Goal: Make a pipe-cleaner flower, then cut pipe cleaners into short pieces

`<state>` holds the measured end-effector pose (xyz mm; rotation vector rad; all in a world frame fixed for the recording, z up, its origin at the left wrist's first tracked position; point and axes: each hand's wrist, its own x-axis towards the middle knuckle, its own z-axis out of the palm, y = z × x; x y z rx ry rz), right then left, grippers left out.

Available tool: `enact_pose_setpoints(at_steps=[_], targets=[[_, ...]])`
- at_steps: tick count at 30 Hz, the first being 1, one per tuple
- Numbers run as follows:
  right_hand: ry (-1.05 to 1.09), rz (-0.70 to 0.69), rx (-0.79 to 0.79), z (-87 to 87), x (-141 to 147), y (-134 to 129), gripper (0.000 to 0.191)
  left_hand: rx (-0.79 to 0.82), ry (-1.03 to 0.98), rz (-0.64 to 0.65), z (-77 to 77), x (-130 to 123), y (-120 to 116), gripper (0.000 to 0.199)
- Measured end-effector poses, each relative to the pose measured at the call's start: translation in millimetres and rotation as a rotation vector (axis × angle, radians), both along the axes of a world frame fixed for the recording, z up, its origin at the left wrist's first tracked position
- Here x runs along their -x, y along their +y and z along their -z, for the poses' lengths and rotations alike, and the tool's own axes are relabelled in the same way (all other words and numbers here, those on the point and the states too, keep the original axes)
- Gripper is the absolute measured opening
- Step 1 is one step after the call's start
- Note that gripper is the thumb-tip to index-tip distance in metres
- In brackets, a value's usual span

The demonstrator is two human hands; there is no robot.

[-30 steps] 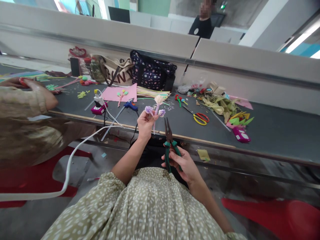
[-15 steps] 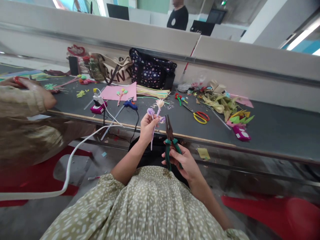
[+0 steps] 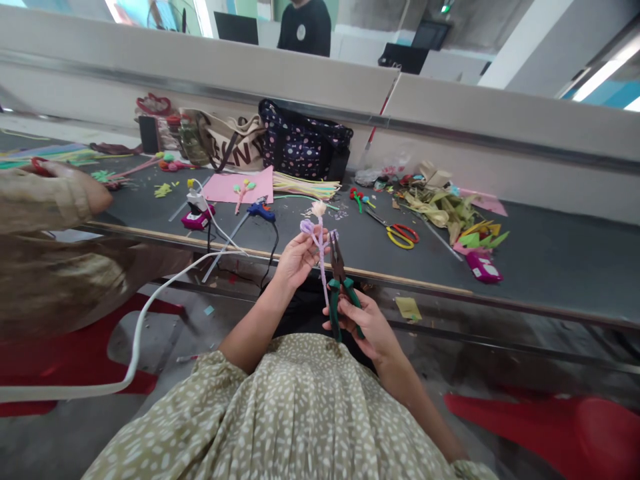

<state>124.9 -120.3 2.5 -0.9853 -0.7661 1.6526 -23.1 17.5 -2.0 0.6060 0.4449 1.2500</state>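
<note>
Between the fingers of my left hand (image 3: pixel 296 260) is a pipe-cleaner flower (image 3: pixel 321 257) with a lilac stem, lilac loops at the sides and a cream tip. Its stem hangs down over the table's front edge. My right hand (image 3: pixel 364 319) grips the green handles of long-nose pliers (image 3: pixel 338 267), whose dark jaws point up and look slightly parted. The pliers' jaws are close beside the flower's right-hand loop; whether they touch it I cannot tell.
A blue glue gun (image 3: pixel 262 210) and pink sheet (image 3: pixel 215 187) lie beyond my left hand. Scissors (image 3: pixel 400 235) and a heap of leafy craft pieces (image 3: pixel 445 207) lie to the right. Bags (image 3: pixel 305 143) stand behind. A co-worker's arm (image 3: pixel 55 193) is at far left; a white cable (image 3: pixel 143 320) crosses nearby.
My left hand has shifted right, bringing the flower up to the pliers, and its stem has turned more upright. My right hand has hardly moved. The person behind the partition moved left.
</note>
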Motion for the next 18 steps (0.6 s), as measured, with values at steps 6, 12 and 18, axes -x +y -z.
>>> enact_pose_setpoints(at_steps=[6, 12, 18], targets=[[0.001, -0.014, 0.002, -2.2, 2.1, -0.5, 0.036, 0.025, -0.003, -0.053, 1.2, -0.2, 3.2, 0.022], [-0.023, -0.046, 0.011, -1.9, 4.8, -1.3, 0.036, 0.065, -0.026, -0.086, -2.3, 0.0, 2.7, 0.033], [-0.034, -0.049, 0.017, -2.0, 6.9, -3.0, 0.039, -0.084, 0.082, -0.267, 0.3, -0.6, 1.4, 0.028]])
